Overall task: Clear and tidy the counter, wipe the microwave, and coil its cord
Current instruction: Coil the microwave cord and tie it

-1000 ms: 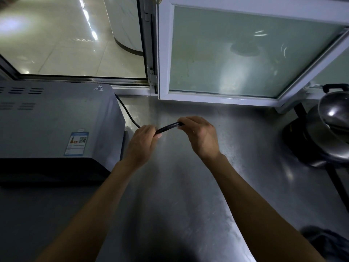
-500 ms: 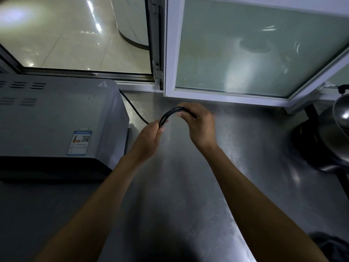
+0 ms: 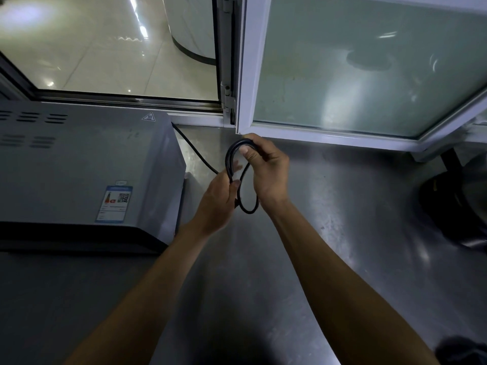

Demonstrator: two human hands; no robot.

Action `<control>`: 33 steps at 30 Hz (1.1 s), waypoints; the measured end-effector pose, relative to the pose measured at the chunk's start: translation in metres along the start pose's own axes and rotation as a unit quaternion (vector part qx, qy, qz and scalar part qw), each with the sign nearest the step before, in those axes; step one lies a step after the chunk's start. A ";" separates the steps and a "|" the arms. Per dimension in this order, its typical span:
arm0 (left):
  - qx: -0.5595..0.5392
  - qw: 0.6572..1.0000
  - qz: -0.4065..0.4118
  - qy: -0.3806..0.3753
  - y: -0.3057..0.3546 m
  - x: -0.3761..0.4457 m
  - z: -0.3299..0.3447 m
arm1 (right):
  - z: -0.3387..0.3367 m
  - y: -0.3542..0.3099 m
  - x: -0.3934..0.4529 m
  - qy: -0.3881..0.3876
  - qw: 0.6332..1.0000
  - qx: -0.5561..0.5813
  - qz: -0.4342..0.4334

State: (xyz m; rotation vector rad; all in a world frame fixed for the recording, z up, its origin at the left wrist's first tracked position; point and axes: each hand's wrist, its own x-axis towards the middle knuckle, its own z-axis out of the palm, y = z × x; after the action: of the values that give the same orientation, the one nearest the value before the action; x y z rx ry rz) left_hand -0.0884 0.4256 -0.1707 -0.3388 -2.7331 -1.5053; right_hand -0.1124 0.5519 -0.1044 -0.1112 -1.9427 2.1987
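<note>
Two hands meet above the steel counter (image 3: 329, 206), both gripping the black cord (image 3: 228, 164) of the microwave (image 3: 87, 164). Right hand (image 3: 266, 172): fingers curled over the top of the loop at 12 o'clock, thumb pressed against the inner side of the bend, so the hand is closed round the cord. Left hand (image 3: 218, 201): at 7 o'clock from the right hand, fingers and thumb pinching the doubled strands where they cross, its fingertips partly hidden behind the cord. Cord: bent into a narrow upright loop between the two hands, with a smaller bight hanging below the left thumb at 6 o'clock; one strand runs from the left hand toward 10 o'clock and disappears behind the rear corner of the microwave. Microwave: standing on the counter at 9 o'clock from the hands, a label on its top panel. Window frame (image 3: 250, 75): white, open, at 12 o'clock above the hands. Dark pot (image 3: 458, 206): at 3 o'clock, well apart from the hands.
</note>
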 end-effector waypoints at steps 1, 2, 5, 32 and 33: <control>0.004 1.000 -0.004 0.003 -0.002 0.001 0.002 | 0.002 0.000 -0.001 0.004 1.000 -0.002 -0.001; 0.008 1.000 0.002 0.007 -0.002 0.001 0.004 | 0.004 0.000 -0.002 0.008 1.000 -0.001 0.001; 0.010 0.999 0.035 0.008 -0.001 0.004 0.006 | 0.011 -0.002 -0.006 0.031 0.999 0.025 0.027; 0.162 0.978 0.125 0.046 -0.024 0.001 0.013 | 0.003 0.002 -0.004 0.076 0.995 0.023 0.068; 0.158 0.980 0.118 0.041 -0.024 0.001 0.012 | 0.003 0.001 -0.005 0.073 0.995 0.012 0.065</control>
State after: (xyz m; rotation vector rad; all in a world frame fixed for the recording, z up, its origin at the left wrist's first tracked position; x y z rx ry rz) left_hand -0.0931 0.4234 -0.1965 -0.5541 -2.6897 -0.9895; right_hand -0.1086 0.5480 -0.1055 -0.3921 -1.8771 2.2242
